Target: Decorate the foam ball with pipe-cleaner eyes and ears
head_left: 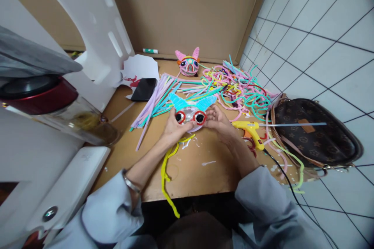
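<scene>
From my remote seat I see the left hand (174,127) pinching a round, see-through animal head with fuzzy blue ears and red-rimmed eyes (189,111) between thumb and fingers, above the brown tabletop (201,179). The right hand (219,124) curls at its other side; I can't quite tell whether those fingers pinch anything. A yellow plastic glue gun (249,127) lies just beside that hand

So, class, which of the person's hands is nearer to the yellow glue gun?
Right. The right hand, beside the blue-eared figure, is a short way left of the glue gun; the left hand, gripping the figure's far side, is farther away.
</scene>
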Tool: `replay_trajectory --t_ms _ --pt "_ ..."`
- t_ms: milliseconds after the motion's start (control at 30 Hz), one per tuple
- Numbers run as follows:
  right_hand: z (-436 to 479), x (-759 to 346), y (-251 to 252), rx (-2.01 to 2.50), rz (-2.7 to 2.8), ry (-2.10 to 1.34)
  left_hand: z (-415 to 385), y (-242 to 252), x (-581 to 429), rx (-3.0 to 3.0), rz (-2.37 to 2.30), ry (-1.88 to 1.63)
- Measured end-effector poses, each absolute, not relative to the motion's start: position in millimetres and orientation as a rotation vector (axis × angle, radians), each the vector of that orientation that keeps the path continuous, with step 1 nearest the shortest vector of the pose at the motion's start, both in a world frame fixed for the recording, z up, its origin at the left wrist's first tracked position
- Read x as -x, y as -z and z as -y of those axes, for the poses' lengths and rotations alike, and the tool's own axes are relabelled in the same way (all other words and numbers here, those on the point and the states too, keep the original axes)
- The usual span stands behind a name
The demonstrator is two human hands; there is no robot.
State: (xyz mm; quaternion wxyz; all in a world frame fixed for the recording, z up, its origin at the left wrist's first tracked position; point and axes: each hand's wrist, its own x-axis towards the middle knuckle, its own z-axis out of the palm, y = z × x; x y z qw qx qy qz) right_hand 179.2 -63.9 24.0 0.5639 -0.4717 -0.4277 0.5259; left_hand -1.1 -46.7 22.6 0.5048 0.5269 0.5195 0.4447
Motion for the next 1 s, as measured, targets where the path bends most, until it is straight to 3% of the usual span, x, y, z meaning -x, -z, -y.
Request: replay_trajectory --t_ms 1000 --pt "66 -189 -33 1.147 1.135 -1.246 47 -30 3 -1.316 -1.23 -1.043"
